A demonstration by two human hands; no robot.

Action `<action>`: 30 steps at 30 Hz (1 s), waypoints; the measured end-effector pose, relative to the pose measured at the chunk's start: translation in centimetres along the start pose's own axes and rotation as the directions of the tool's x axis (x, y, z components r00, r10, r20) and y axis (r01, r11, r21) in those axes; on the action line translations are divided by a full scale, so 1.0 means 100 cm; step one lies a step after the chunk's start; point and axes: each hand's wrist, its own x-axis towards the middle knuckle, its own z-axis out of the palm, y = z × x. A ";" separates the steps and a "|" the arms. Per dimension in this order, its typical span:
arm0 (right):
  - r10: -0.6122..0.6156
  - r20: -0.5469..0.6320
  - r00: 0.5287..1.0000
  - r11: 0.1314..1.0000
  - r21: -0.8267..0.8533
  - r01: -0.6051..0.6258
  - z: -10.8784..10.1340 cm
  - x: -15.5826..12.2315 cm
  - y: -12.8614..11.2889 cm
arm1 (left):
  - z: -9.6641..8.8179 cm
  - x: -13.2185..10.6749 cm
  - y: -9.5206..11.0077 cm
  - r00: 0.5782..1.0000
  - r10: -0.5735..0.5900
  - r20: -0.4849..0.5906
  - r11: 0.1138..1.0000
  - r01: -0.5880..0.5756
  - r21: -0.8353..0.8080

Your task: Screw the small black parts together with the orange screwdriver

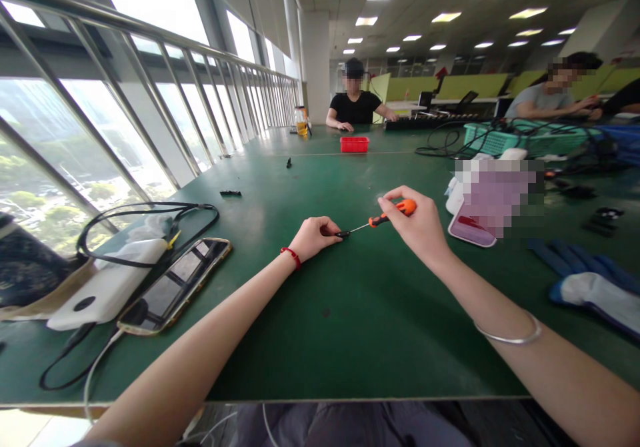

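My left hand (pixel 316 237) is closed in a pinch on a small black part (pixel 343 234), pressed down at the green tabletop (pixel 320 327). My right hand (pixel 417 223) grips a screwdriver (pixel 393 213) by its orange and black handle. The thin metal shaft runs left and down, and its tip meets the small black part or lies right beside it; the exact contact is too small to tell. Much of the small part is hidden by my left fingers.
To the left lie a phone (pixel 175 287), a white power bank (pixel 107 287) and black cable. Small black pieces (pixel 231 193) and a red tray (pixel 355 144) lie farther back. On the right are a pinkish phone (pixel 493 200), gloves (pixel 595 283) and a green basket (pixel 530 137). People sit beyond.
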 end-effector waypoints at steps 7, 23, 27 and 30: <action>-0.002 -0.010 1.000 0.999 0.045 0.003 0.000 -0.002 -0.002 | 0.000 0.000 0.001 1.000 0.008 -0.007 1.000 -0.008 -0.009; -0.018 0.038 0.999 0.999 0.049 0.016 0.000 -0.001 -0.002 | 0.000 0.000 0.000 1.000 0.013 -0.010 1.000 -0.013 -0.007; -0.073 0.027 0.997 0.989 0.134 0.069 0.002 -0.001 -0.002 | 0.000 0.000 0.001 1.000 0.015 -0.011 1.000 -0.015 0.006; -0.033 0.044 0.998 0.997 0.076 0.029 0.001 -0.002 -0.003 | 0.000 0.000 0.001 1.000 0.019 -0.007 1.000 -0.019 0.006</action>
